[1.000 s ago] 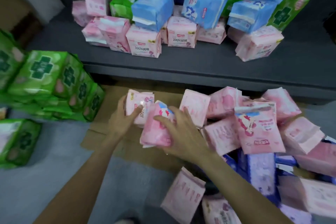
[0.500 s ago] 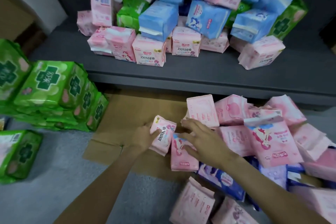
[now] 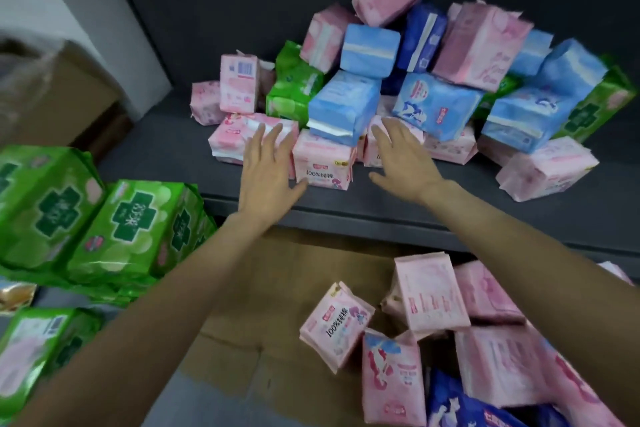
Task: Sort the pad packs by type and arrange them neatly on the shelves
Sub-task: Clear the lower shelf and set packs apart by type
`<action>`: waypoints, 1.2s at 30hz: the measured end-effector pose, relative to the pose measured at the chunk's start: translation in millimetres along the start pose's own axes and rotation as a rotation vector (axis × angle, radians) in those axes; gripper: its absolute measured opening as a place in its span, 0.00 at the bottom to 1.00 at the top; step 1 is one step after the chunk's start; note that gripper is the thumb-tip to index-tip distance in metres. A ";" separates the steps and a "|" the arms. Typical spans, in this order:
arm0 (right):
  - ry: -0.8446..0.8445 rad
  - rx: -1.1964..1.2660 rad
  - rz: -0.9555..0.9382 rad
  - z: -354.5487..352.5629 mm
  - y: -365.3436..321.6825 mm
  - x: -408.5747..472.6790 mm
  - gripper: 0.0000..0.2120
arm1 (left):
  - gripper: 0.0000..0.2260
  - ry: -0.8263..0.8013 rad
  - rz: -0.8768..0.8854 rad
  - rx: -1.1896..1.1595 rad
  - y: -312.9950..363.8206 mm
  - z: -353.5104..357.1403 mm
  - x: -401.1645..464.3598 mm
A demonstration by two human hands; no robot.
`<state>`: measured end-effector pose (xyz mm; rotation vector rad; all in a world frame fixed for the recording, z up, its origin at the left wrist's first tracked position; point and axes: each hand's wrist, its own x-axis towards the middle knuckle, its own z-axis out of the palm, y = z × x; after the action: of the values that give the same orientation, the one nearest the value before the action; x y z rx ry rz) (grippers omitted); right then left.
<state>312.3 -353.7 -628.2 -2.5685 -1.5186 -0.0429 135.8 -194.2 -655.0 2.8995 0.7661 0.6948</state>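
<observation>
mixed heap of pad packs (image 3: 433, 80) on the dark shelf (image 3: 346, 215), 12 to 2 o'clock, stacked loose and steep. blue pack (image 3: 341, 107) sits partly on the pink pack (image 3: 323, 163) at the front edge. left hand (image 3: 266, 166) and right hand (image 3: 403, 159) flank that pink pack, both spread, gripping nothing. risk: pulling a bottom pink pack likely tips the blue one and slides the heap off the edge onto the floor packs (image 3: 433, 329) at 5 o'clock.
</observation>
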 end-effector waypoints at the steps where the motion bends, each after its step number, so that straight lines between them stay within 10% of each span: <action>1: -0.017 -0.041 0.023 3.6 3.5 13.6 0.40 | 0.38 -0.065 -0.019 0.076 -6.8 2.2 15.1; 10: -0.051 -0.512 0.026 28.9 28.3 45.4 0.35 | 0.41 -0.297 -0.087 0.323 -40.5 7.7 60.6; 20: -0.022 -0.452 0.030 25.0 24.7 30.8 0.33 | 0.33 0.043 0.012 0.160 -42.9 1.7 -3.7; 27: 0.184 0.010 0.162 -3.3 -30.1 -66.6 0.38 | 0.34 -0.064 -0.431 -0.333 -4.6 -42.9 -55.8; 36: -0.261 0.521 0.311 32.6 -51.0 -125.5 0.33 | 0.36 -0.391 -0.689 -0.468 -14.7 -9.4 -115.2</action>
<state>205.1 -433.7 -667.4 -2.3944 -0.9976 0.6552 35.8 -237.5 -696.3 2.0502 1.2329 0.1806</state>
